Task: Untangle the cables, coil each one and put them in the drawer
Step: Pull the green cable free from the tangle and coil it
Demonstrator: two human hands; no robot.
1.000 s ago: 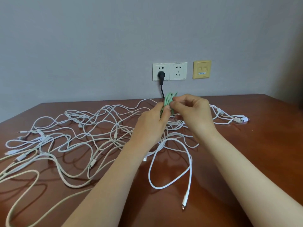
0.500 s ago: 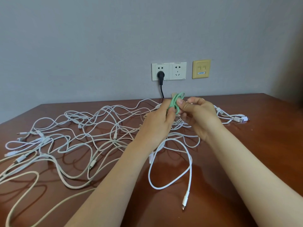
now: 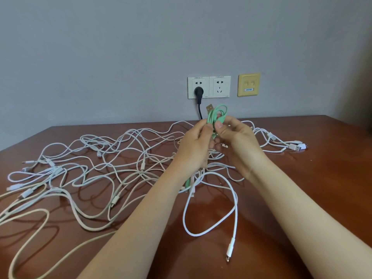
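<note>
A green cable [image 3: 218, 113] is bunched into small loops above the table's middle, its USB plug sticking up. My left hand [image 3: 196, 146] grips the bundle from the left, and my right hand [image 3: 234, 140] pinches it from the right. A green tail hangs down below my left wrist. Under and around both hands a tangle of white and beige cables [image 3: 112, 168] spreads over the brown table [image 3: 322, 178]. One white cable [image 3: 234, 202] loops toward me and ends in a plug. No drawer is in view.
A double wall socket [image 3: 209, 87] with a black plug and cord [image 3: 199, 103] sits behind the table, with a yellow data socket [image 3: 249, 84] beside it. White USB plugs [image 3: 297, 147] lie at the far right of the tangle.
Both hands have lifted the green bundle a little higher, and its loops now stand out above the fingers. My right hand has shifted its pinch on the bundle.
</note>
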